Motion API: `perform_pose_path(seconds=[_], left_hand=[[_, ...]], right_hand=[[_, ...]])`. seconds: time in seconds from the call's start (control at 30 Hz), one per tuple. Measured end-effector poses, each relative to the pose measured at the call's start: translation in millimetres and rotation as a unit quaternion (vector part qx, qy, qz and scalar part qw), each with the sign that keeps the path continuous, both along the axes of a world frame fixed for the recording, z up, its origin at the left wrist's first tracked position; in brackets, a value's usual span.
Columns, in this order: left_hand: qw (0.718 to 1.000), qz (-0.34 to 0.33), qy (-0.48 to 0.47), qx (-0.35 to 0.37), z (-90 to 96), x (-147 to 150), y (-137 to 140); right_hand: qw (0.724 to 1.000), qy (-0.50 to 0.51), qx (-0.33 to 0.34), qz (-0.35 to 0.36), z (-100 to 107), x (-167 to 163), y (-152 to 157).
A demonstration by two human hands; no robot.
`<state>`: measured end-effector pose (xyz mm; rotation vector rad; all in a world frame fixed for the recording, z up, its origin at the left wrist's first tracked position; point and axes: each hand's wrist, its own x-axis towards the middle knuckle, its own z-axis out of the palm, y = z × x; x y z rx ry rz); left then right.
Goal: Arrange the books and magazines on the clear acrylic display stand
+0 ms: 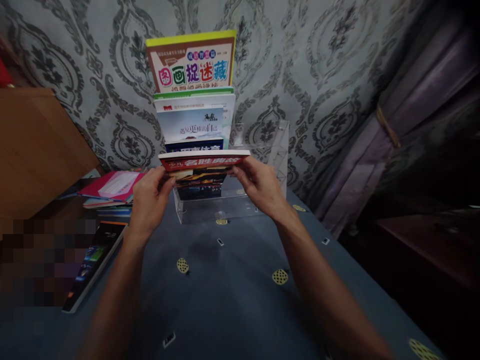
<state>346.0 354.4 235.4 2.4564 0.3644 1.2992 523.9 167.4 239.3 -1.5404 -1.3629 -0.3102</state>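
Observation:
A book with a red title band [204,167] is held level between my two hands, its top edge tilted toward me. My left hand [153,197] grips its left side, thumb in front. On the right edge, my right hand [258,182] pinches it between thumb and fingers. Just behind and below the book stands a clear acrylic rack [240,207]. Several books rise in tiers in the rack: a yellow-edged picture book [191,60] at the back, a pale blue-and-white book [193,122] before it, and a dark blue book [195,146] partly hidden by the held one.
Left of the rack lies a stack with a pink folder [112,185] on top. A black book [93,265] rests nearer on the blue tablecloth [232,300]. A wooden panel [41,145] stands at far left, a tied curtain [367,150] at right, and patterned wallpaper [318,75] behind.

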Motion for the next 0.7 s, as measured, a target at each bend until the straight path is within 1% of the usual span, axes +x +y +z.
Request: perform_pose_path(seconds=[0.2, 0.3, 0.4, 0.7], left_hand=[[1.000, 0.000, -0.015, -0.004, -6.5, 7.4, 3.3], [1.000, 0.009, -0.028, 0.006, -9.2, 10.4, 4.3], [0.999, 0.012, -0.041, 0.010, -11.6, 12.4, 5.8], [0.998, -0.023, -0.052, -0.032, -16.7, 16.2, 10.7]], right_hand=[[1.000, 0.021, -0.005, -0.012, -9.6, 5.1, 7.6], [1.000, 0.025, 0.002, -0.009, -12.9, 6.6, 10.7], [0.999, 0.030, 0.010, -0.002, -13.2, 6.2, 12.4], [1.000, 0.000, 0.022, -0.019, -9.4, 5.6, 13.0]])
